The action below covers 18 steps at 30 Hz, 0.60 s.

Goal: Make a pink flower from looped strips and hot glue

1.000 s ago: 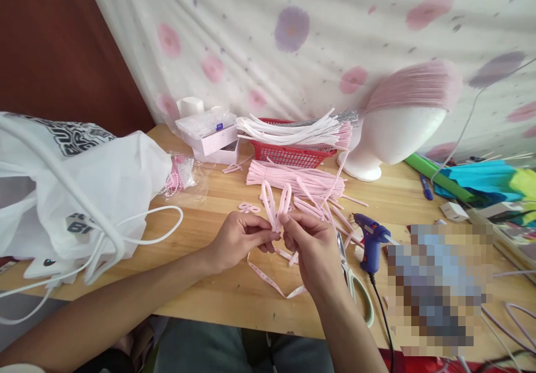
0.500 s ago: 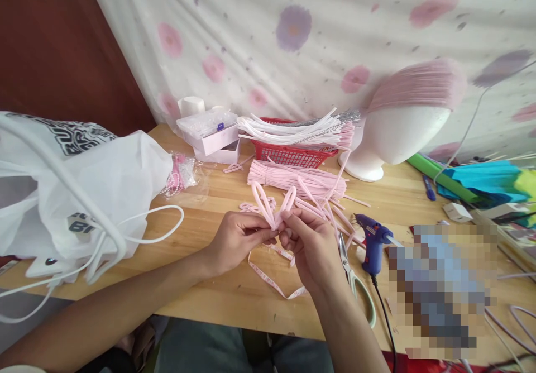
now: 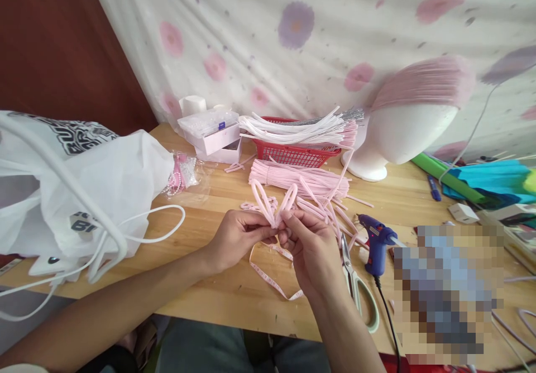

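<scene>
Two upright loops of pink pipe cleaner (image 3: 263, 201) form a V between my hands. My left hand (image 3: 239, 236) pinches the base of the loops from the left. From the right, the thumb and fingers of my right hand (image 3: 307, 242) close on the same base, and the fingertips of both hands nearly meet there. The exact joint is hidden by the fingers. Under my hands a pink measuring tape (image 3: 268, 279) lies curled on the wooden table (image 3: 196, 292). Just behind them are a bundle of pink pipe cleaners (image 3: 297, 178) and several loose pieces.
Scissors (image 3: 355, 286) and a blue glue gun (image 3: 377, 242) lie right of my right hand. Behind stand a red basket (image 3: 288, 154) of pipe cleaners and a white foam head (image 3: 408, 133). White bags (image 3: 138, 161) and small boxes (image 3: 218, 138) are on the left.
Both hands keep their pinch on the pipe cleaner loops, almost unmoved. The view has shifted slightly, so things on the right sit a little further right.
</scene>
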Motion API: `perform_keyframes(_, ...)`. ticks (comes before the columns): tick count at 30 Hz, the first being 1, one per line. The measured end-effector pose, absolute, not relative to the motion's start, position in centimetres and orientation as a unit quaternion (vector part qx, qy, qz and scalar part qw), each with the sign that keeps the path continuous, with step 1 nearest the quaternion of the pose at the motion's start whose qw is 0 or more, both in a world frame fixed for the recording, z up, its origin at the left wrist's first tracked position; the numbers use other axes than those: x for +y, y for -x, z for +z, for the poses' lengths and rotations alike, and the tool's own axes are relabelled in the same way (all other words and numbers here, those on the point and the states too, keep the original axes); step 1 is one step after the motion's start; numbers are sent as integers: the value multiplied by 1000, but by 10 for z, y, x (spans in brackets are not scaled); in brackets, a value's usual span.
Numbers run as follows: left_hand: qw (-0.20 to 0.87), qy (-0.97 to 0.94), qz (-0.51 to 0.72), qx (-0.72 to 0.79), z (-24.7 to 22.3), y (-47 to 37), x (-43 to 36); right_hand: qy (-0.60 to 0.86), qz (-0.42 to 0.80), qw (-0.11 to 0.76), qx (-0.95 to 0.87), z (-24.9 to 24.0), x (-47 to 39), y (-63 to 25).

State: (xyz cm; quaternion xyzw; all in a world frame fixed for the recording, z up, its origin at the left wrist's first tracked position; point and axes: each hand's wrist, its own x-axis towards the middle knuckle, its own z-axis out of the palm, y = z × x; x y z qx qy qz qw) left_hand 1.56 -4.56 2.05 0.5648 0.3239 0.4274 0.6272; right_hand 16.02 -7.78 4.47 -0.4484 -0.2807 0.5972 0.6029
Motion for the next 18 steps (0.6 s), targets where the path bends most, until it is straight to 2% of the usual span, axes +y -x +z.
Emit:
perform_keyframes(6, 591, -591, 447, 318, 17, -14, -43, 482, 490, 620, -378, 27, -84, -153)
perform_keyframes(10, 522, -628, 478, 324, 14, -13, -42, 535, 281, 629, -489, 18, -90, -144)
perform_keyframes(14, 501, -639, 488, 320, 14, -15, -44, 561, 51, 598, -571, 16, -94, -137)
perform_keyframes(18, 495, -642, 495, 313, 13, -16, -45, 565, -46, 580, -585, 12, -94, -133)
